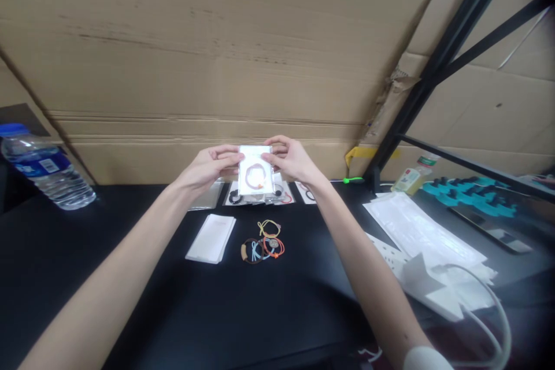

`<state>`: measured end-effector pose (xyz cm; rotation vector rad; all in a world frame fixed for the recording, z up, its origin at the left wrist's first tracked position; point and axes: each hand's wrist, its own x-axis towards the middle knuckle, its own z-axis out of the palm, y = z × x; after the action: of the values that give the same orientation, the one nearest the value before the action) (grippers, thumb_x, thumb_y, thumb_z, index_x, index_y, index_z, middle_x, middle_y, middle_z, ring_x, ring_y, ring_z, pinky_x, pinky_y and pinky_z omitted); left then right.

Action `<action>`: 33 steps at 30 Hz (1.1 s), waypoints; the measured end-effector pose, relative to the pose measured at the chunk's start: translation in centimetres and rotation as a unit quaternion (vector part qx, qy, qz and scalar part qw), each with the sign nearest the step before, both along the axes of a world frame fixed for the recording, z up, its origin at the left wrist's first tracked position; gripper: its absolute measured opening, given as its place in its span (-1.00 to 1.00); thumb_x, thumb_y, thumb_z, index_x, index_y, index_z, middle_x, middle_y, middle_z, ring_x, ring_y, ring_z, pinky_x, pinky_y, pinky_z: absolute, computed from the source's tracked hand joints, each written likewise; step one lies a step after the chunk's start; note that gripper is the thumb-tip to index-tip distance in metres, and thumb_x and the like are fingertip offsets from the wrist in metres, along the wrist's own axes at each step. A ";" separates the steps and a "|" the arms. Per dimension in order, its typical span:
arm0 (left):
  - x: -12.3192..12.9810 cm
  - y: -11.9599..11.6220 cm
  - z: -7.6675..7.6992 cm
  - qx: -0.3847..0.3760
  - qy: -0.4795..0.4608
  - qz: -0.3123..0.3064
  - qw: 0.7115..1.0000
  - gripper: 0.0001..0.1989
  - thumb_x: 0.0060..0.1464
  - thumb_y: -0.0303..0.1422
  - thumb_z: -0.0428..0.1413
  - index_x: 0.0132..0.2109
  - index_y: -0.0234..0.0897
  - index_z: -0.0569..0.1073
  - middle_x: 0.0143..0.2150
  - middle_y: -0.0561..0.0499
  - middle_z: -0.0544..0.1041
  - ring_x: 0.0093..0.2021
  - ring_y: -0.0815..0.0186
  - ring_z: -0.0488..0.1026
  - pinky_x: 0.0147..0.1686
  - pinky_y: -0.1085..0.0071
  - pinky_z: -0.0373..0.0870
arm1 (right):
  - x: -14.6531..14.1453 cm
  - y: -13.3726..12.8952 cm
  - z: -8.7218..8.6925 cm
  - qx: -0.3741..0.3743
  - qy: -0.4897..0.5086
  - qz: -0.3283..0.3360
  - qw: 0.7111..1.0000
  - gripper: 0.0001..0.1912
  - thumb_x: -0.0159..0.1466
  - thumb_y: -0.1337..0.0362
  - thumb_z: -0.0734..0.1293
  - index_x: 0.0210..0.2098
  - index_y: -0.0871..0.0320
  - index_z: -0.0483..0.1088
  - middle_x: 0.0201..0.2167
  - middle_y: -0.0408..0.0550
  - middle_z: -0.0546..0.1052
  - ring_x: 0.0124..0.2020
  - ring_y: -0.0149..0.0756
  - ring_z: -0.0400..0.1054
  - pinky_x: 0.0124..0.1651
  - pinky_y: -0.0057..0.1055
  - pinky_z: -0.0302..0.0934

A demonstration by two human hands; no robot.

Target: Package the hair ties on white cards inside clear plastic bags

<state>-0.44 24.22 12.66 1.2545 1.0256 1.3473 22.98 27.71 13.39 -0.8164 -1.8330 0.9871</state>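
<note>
A clear pouch with a white card and a reddish-brown hair tie (255, 176) is held upright between my two hands. My left hand (213, 165) pinches its upper left edge, and my right hand (291, 158) grips the upper right edge. Behind and below it lie more packaged hair ties (284, 195) on the black table. A stack of white cards (211, 238) is nearer me on the left. To its right sits a loose group of hair ties: a yellow one (269, 228), with brown, light blue and orange ones (274, 247) overlapping.
On the left stands a water bottle (47, 167). Clear sleeves (207, 196) lie by the cardboard wall (208, 58). On the right are white sheets (425, 231), a power strip with cables, a phone (489, 229), teal objects (470, 193) and a black metal frame (433, 72).
</note>
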 end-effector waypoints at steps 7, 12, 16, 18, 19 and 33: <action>-0.1 0.3 -0.7 0.047 0.037 0.034 0.998 -0.63 -0.10 -0.30 0.53 -0.14 -0.26 0.64 -0.21 -0.12 0.71 -0.31 0.24 0.63 -0.33 0.33 0.61 | -0.3 -0.2 -0.4 0.046 -0.024 -0.025 0.998 -0.60 0.29 0.10 0.51 0.04 0.12 0.48 -0.05 0.09 0.64 -0.13 -0.15 0.56 -0.17 -0.22 0.55; -0.1 0.2 -1.0 0.102 0.094 0.060 0.988 -0.61 -0.04 -0.23 0.50 -0.11 -0.28 0.63 -0.21 -0.12 0.72 -0.27 0.21 0.66 -0.32 0.34 0.63 | -0.6 -0.7 -0.2 0.081 -0.069 -0.027 0.994 -0.54 0.32 0.06 0.48 0.14 0.10 0.47 -0.02 0.07 0.62 -0.12 -0.18 0.53 -0.11 -0.21 0.51; 0.2 -0.2 -0.7 0.114 0.140 0.041 0.983 -0.61 0.01 -0.20 0.46 -0.07 -0.29 0.62 -0.16 -0.13 0.73 -0.22 0.17 0.68 -0.30 0.31 0.67 | -1.0 -0.3 -0.5 0.096 -0.069 -0.050 0.992 -0.56 0.24 0.09 0.56 0.03 0.12 0.51 -0.02 0.05 0.64 -0.04 -0.15 0.53 -0.03 -0.21 0.46; 0.4 -0.4 -0.6 0.122 0.156 0.036 0.980 -0.63 0.03 -0.21 0.45 -0.08 -0.29 0.62 -0.17 -0.13 0.73 -0.21 0.16 0.69 -0.28 0.29 0.69 | -1.0 -0.1 -0.7 0.106 -0.078 -0.046 0.990 -0.60 0.20 0.14 0.57 -0.03 0.13 0.52 -0.04 0.04 0.65 -0.06 -0.16 0.54 -0.03 -0.23 0.44; 0.4 -0.4 -0.6 0.122 0.162 0.033 0.979 -0.65 0.04 -0.21 0.44 -0.08 -0.28 0.62 -0.17 -0.13 0.73 -0.21 0.15 0.69 -0.28 0.28 0.69 | -0.9 0.0 -0.7 0.110 -0.088 -0.043 0.989 -0.62 0.21 0.14 0.57 -0.04 0.13 0.53 -0.05 0.03 0.65 -0.08 -0.16 0.54 -0.06 -0.26 0.43; 1.0 -0.7 -0.1 0.090 0.148 -0.032 0.984 -0.62 0.04 -0.18 0.46 -0.06 -0.28 0.64 -0.17 -0.10 0.73 -0.19 0.17 0.69 -0.20 0.26 0.69 | 2.2 0.0 1.1 0.031 -0.166 0.079 0.983 -0.68 0.31 0.14 0.48 -0.06 0.24 0.60 -0.20 0.01 0.64 -0.33 -0.37 0.42 -0.36 -0.46 0.27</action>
<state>0.55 23.54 12.54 1.6470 1.0717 1.2488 25.19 27.76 14.49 -0.8474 -2.2314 0.9286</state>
